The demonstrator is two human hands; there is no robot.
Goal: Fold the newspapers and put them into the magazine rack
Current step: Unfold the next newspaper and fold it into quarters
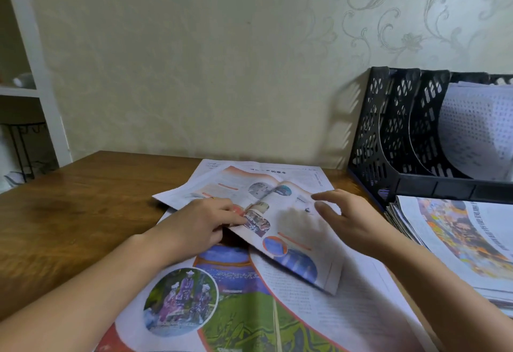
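A: Patterned wallpaper behind, brown desk [69,213] below. Where's the paper being folded?

B: Left of the black magazine rack [402,143], a colourful newspaper [291,229] lies askew on other open sheets [319,310]. The left hand [194,226] pinches its edge at the centre crease, fingers curled on the paper, probably to anchor the fold line.

A: And the other grip?

B: The right hand [349,221] hovers over the page, fingers spread and holding nothing, likely ready to flatten it or turn the half over.

A: Anything filed yet?

B: Only 1 slot, at the rack's right, shows pale paper. In front of the rack sits a stack of newspapers [458,246], seemingly waiting.
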